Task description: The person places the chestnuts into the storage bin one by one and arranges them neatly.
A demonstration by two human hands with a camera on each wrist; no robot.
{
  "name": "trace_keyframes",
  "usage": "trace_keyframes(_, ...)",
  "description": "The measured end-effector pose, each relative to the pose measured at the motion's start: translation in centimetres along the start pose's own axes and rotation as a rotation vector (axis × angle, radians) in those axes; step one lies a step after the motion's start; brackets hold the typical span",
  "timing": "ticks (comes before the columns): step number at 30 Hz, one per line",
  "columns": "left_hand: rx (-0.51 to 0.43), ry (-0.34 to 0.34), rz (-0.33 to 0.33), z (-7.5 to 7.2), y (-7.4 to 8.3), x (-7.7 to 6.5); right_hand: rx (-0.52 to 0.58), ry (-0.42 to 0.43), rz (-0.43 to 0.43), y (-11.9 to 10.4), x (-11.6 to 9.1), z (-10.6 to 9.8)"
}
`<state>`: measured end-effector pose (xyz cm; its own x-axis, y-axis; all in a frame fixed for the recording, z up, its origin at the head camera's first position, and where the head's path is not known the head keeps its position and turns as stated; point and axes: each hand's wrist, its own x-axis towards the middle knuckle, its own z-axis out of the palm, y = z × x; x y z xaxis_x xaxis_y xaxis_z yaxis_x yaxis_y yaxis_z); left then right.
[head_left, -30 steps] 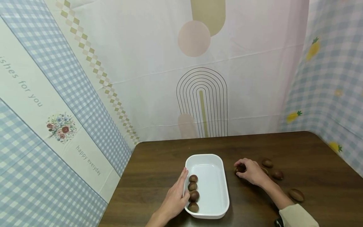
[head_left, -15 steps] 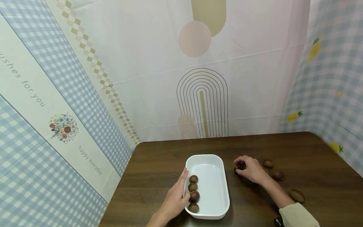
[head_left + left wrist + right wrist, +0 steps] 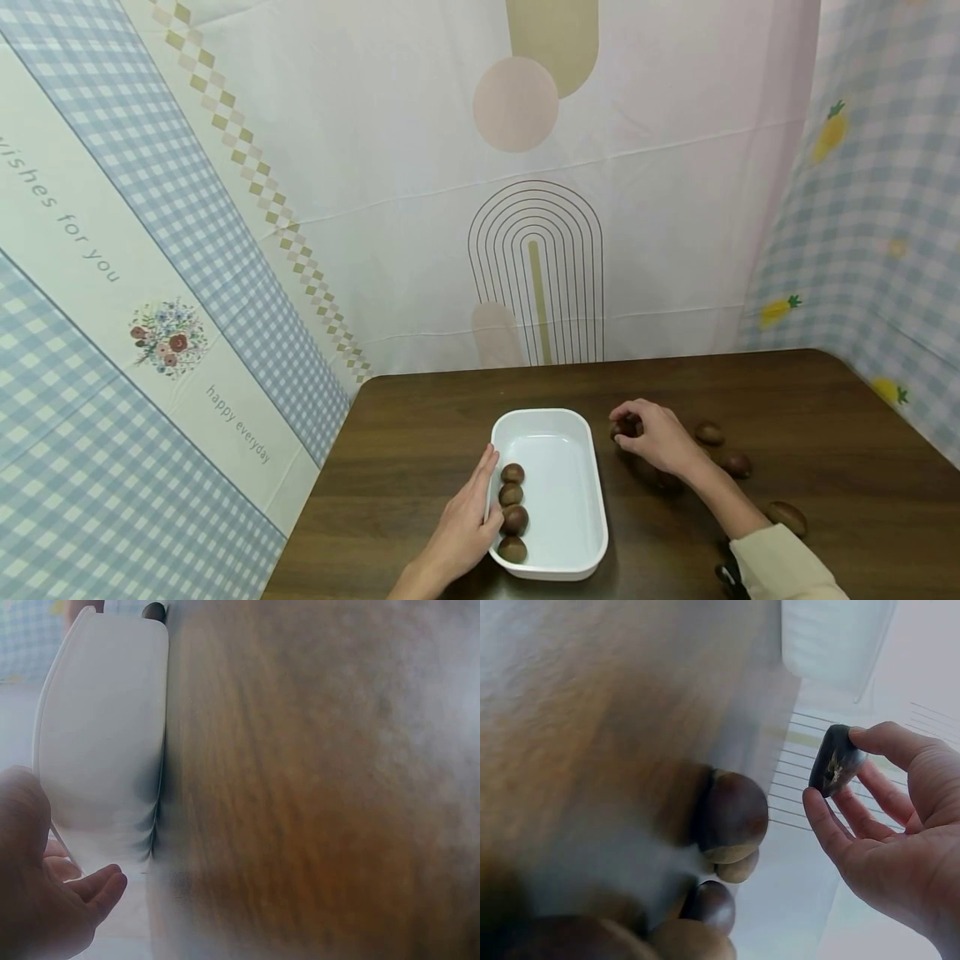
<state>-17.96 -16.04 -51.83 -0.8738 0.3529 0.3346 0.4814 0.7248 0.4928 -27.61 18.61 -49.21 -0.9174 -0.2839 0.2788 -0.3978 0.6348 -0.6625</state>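
Note:
My left hand [image 3: 467, 517] grips the left side of a white rectangular baking dish [image 3: 562, 508], the thumb over its rim. Along that inner side, several brown chestnuts [image 3: 514, 521] lie in a row. To the right of the dish, my right hand [image 3: 658, 437] pinches another chestnut [image 3: 836, 761] between thumb and fingertips. In the right wrist view this chestnut is dark, with a pale rough patch, and hangs clear of the table.
Loose chestnuts lie right of the dish around my right forearm, among them one farther back [image 3: 708, 432], a dark one [image 3: 736, 464] and a larger one [image 3: 787, 518]. Patterned cloths [image 3: 390, 208] hang behind and beside the brown wooden table [image 3: 420, 417].
My right hand has lifted a chestnut from the table and shifted slightly left and away from me. The left hand and the dish stay in place.

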Motion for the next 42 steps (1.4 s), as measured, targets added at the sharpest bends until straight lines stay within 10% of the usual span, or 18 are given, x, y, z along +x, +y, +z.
trace_keyframes(42, 0.001, -0.007, -0.009, 0.1, -0.1, 0.3, 0.101, -0.051, -0.115, -6.9, 5.0, 5.6)
